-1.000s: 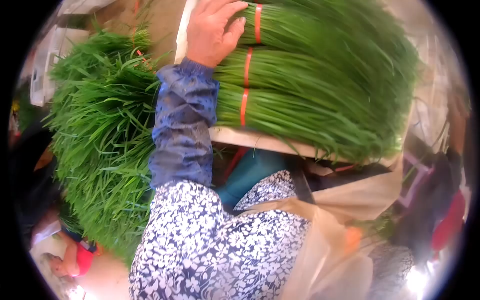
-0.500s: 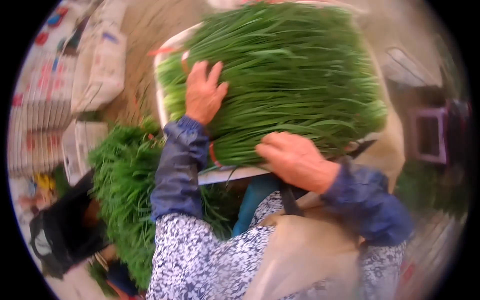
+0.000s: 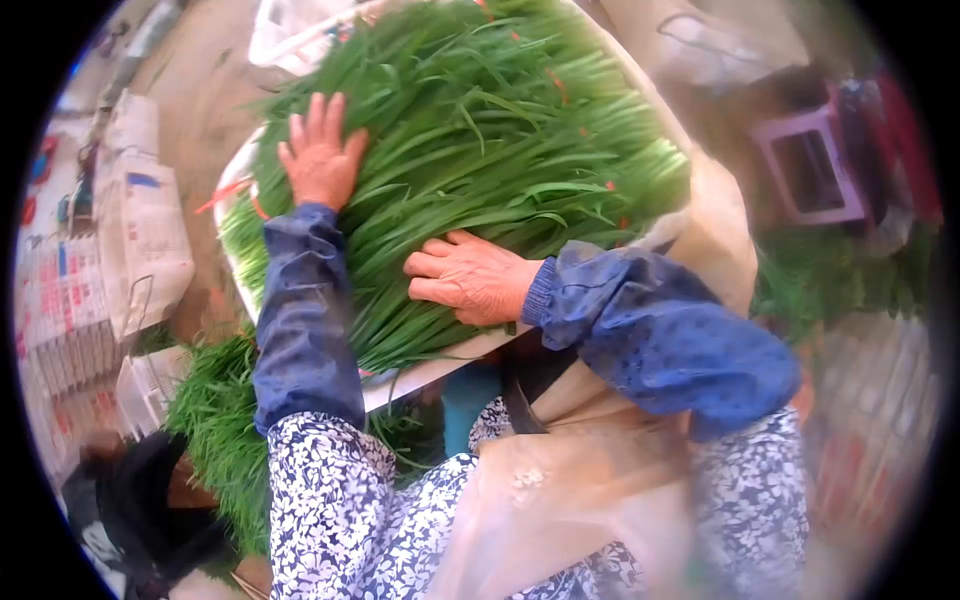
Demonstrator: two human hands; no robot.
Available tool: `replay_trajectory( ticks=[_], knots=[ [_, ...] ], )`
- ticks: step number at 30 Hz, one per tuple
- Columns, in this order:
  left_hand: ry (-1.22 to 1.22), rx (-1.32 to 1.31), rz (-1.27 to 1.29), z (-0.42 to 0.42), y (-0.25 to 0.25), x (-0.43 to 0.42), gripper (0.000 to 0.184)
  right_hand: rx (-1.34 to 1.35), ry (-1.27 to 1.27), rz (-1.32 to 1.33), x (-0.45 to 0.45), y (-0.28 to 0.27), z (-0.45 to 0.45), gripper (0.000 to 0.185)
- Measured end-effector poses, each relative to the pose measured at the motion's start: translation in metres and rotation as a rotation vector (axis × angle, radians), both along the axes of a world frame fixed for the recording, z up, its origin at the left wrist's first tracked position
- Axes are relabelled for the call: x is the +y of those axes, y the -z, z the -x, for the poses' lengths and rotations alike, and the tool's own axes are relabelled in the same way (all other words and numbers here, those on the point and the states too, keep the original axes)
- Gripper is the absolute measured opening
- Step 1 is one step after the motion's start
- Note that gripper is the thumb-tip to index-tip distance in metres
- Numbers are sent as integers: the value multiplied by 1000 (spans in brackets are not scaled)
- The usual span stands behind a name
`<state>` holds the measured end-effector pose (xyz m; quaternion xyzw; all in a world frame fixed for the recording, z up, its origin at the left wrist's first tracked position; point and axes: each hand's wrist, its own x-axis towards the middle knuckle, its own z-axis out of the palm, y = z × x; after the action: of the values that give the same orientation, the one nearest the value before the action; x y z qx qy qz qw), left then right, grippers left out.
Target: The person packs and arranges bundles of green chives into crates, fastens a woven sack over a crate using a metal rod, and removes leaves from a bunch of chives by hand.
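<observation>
- The left hand point(image 3: 322, 165) is lying spread, fingers apart, on the greens point(image 3: 470, 150).
- The right hand point(image 3: 470, 278) is pressing the greens nearer the body, fingers loosely bent; whether it is gripping any, I cannot tell.
- The greens are filling the white crate point(image 3: 425, 378), stems showing at both sides.

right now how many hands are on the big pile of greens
2: the left hand, fingers spread, on the left of the greens; the right hand, fingers bent, on their near side.

Greens point(image 3: 470, 130) deep green, pale-ended; sleeves point(image 3: 650, 320) dark blue; clothing point(image 3: 325, 500) navy-and-white floral.
</observation>
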<state>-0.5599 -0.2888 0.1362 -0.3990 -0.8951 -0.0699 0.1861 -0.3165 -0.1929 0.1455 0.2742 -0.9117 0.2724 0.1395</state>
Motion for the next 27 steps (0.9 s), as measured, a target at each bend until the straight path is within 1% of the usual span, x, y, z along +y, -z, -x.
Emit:
replay_trajectory(
  ticks=[2, 3, 5, 7, 9, 10, 11, 12, 13, 15, 16, 17, 19, 20, 21, 22, 23, 25, 26, 27],
  knots=[
    [-10, -13, 65, 0, 4, -6, 62, -49, 36, -83, -6, -8, 0, 27],
    [-18, 4, 82, 1, 1, -9, 62, -31, 29, -65, -9, -8, -2, 27],
    [32, -133, 46, -1, -7, -15, 63, -64, 27, -63, -12, -7, -11, 25],
    [-8, -170, 127, -8, -27, -16, 63, -91, -1, -52, -6, -16, -16, 24],
    [94, -179, -102, -32, -53, -35, 63, -158, 41, -125, -10, -26, -31, 24],
    [191, -217, -223, -52, -69, -47, 67, -128, 64, -123, -9, -35, -40, 24],
    [177, -227, -214, -77, -77, -62, 67, -137, 50, -112, -10, -42, -49, 24],
    [302, -203, -203, -103, -82, -73, 69, -15, 148, -70, -8, -50, -57, 23],
    [422, -184, -195, -128, -82, -85, 72, 101, 241, -26, -7, -55, -65, 22],
    [508, -242, -12, -175, -65, -112, 76, -116, 234, -10, -5, -58, -88, 19],
    [497, -268, 79, -197, -56, -119, 73, -193, 200, 24, -5, -48, -97, 16],
    [474, -262, 195, -210, -44, -125, 72, -211, 185, 18, -7, -42, -100, 16],
    [369, -269, 270, -218, -20, -125, 70, -269, 106, -53, -10, -36, -100, 15],
    [377, -271, 243, -216, -17, -124, 70, -259, 127, -87, -14, -31, -99, 13],
    [332, -254, 242, -212, -16, -122, 69, -263, 136, -112, -14, -26, -96, 13],
    [291, -241, 240, -211, -15, -120, 69, -250, 205, -180, -13, -20, -91, 10],
    [307, -239, 214, -212, -14, -118, 69, -232, 279, -250, -9, -16, -85, 9],
    [237, -240, 209, -211, -15, -112, 65, -268, 298, -273, 0, -1, -73, 12],
    [261, -232, 187, -211, -13, -111, 65, -333, 297, -255, 4, 1, -66, 14],
    [235, -203, 191, -211, -9, -111, 64, -396, 305, -230, 5, 0, -61, 18]
  ],
)
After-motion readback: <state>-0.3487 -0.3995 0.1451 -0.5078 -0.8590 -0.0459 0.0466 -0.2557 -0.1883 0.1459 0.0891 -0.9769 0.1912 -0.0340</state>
